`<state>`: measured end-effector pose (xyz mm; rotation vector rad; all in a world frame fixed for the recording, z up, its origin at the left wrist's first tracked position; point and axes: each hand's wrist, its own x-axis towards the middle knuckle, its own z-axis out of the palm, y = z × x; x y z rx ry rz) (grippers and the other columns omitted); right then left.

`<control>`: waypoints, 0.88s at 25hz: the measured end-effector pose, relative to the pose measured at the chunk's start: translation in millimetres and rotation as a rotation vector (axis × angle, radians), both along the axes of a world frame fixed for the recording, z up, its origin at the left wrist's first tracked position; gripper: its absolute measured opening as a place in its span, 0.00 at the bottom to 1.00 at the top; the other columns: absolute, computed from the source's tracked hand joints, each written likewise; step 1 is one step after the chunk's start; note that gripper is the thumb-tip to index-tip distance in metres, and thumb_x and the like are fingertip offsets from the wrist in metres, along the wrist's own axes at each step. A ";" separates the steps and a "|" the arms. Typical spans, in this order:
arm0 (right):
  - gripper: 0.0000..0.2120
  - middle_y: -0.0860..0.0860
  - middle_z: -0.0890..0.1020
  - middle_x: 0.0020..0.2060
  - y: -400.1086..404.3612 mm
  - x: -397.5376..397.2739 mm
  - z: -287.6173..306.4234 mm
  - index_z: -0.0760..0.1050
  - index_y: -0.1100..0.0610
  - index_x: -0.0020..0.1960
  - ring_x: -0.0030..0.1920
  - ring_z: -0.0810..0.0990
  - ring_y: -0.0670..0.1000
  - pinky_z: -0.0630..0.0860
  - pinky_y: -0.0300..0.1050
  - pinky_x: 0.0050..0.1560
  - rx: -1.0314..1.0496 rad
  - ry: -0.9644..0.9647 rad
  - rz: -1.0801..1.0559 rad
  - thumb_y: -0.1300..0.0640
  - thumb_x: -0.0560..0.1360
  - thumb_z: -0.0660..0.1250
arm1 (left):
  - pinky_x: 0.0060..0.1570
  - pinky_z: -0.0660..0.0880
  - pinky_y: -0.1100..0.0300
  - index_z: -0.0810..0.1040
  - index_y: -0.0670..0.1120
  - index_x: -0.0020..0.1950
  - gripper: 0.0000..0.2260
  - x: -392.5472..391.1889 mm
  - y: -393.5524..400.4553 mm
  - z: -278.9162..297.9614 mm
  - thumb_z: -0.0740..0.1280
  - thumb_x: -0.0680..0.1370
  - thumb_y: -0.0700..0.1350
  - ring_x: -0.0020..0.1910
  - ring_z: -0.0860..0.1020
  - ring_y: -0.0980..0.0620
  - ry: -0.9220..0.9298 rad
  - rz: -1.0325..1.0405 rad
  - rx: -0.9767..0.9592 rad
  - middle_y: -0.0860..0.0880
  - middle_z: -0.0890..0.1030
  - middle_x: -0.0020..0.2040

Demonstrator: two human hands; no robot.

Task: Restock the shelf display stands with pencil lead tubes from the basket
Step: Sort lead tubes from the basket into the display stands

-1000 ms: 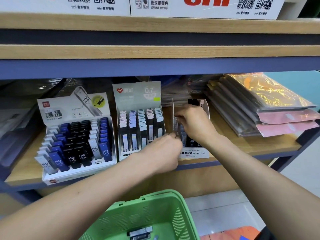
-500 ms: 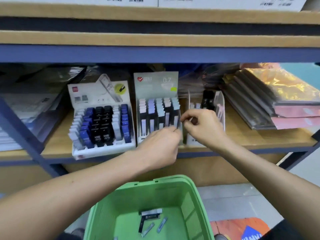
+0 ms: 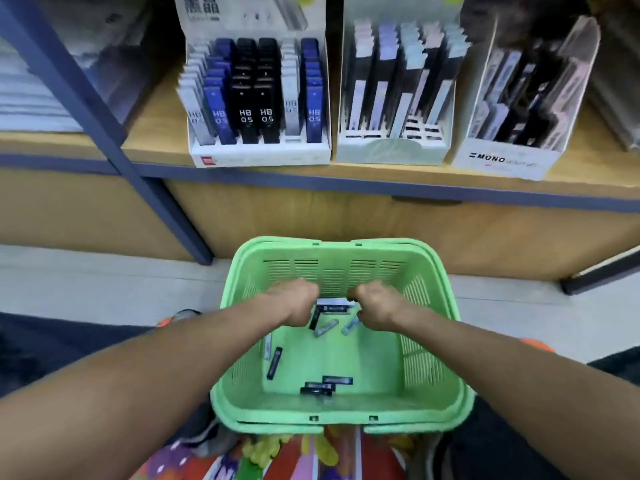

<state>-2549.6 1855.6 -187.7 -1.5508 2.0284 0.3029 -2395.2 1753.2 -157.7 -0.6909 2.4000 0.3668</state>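
Inside the green basket [image 3: 341, 408], the left hand [image 3: 298, 301] hangs left of the scattered pencil lead tubes [image 3: 325, 384], the right hand [image 3: 374, 306] right; fingers curl downward, whether gripping anything I cannot tell. Display stands [image 3: 259, 98] sit on the shelf [image 3: 156, 133] above the basket.

"HB 0.5" is printed in white on the black lead tubes [image 3: 256, 116] at the front of the left display stand [image 3: 258, 155], and is repeated, fainter, on the blue tubes [image 3: 314, 116] beside them. Two large Chinese characters are seen on that stand's back card [image 3: 202, 5]. "MONO" is printed on the right display stand [image 3: 498, 159]; the smaller words after it are blurred.
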 end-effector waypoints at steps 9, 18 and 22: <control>0.28 0.59 0.67 0.75 -13.5 10.2 -109.4 0.59 0.61 0.79 0.72 0.69 0.60 0.70 0.51 0.70 -0.067 0.049 0.016 0.64 0.80 0.61 | 0.66 0.73 0.48 0.64 0.38 0.74 0.26 3.4 14.4 -128.0 0.69 0.78 0.38 0.68 0.71 0.42 -0.030 0.357 0.086 0.40 0.69 0.69; 0.18 0.55 0.70 0.64 -20.0 20.4 -142.8 0.68 0.59 0.70 0.65 0.71 0.57 0.75 0.53 0.61 -0.080 0.031 -0.028 0.62 0.80 0.63 | 0.52 0.77 0.52 0.67 0.39 0.70 0.25 -31.1 30.5 -175.8 0.72 0.79 0.47 0.61 0.75 0.43 0.069 0.509 0.020 0.41 0.74 0.62; 0.18 0.56 0.70 0.63 -23.6 16.2 -145.6 0.68 0.60 0.67 0.64 0.71 0.58 0.75 0.51 0.63 -0.038 -0.031 -0.036 0.63 0.79 0.66 | 0.51 0.76 0.52 0.75 0.42 0.61 0.12 -27.8 32.0 -179.3 0.70 0.78 0.40 0.55 0.80 0.41 0.127 0.572 0.123 0.41 0.78 0.58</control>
